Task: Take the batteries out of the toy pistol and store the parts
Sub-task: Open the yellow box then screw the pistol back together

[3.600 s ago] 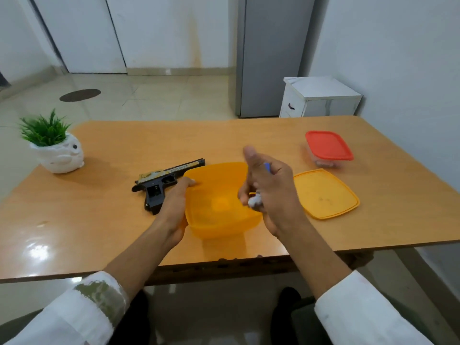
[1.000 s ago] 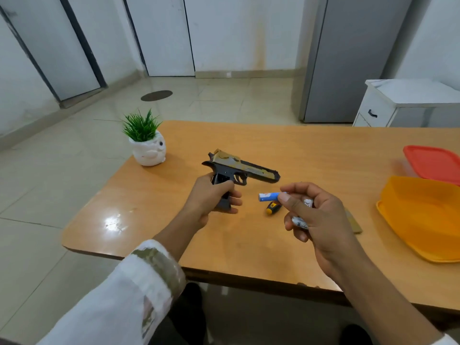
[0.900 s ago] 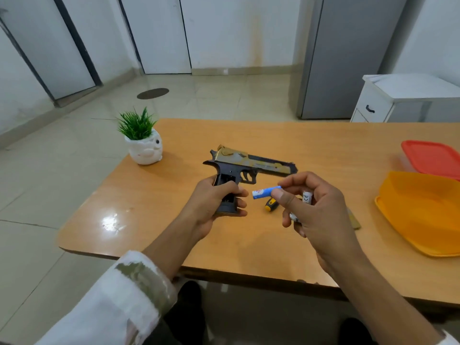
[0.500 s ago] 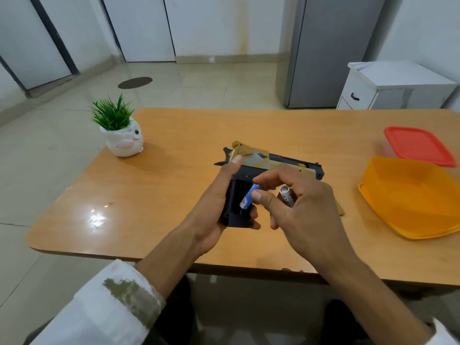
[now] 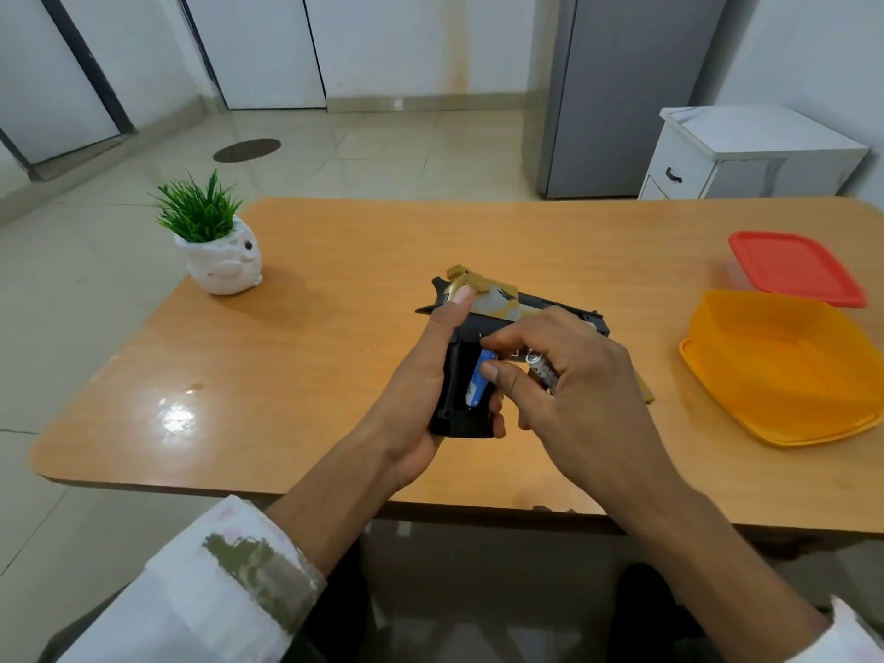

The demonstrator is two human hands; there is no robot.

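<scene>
The left hand (image 5: 421, 390) is wrapped around the grip of the toy pistol (image 5: 497, 303), thumb stretched up onto the rear of the gold slide. It holds the toy above the table (image 5: 335, 351) with the open side of the grip turned toward the right hand (image 5: 588, 390), probably to brace it and expose the battery bay. The right hand is narrowed to a pinch: thumb and forefinger hold the blue battery (image 5: 480, 382), which sits half inside the bay. Its other fingers curl round 1 silver battery (image 5: 543, 370), likely parked there so the pinch stays free.

Judging by the task, the blue cell is being worked out of the grip, and both cells are yet to be stored. The open orange container (image 5: 765, 299) waits well to the right of the right hand, with a red-lidded box (image 5: 796, 268) beyond it. A small tan piece (image 5: 646, 399) lies on the table just past that hand's knuckles; what it is I cannot tell. A plant pot (image 5: 222, 260) stands far to the left of the left hand.
</scene>
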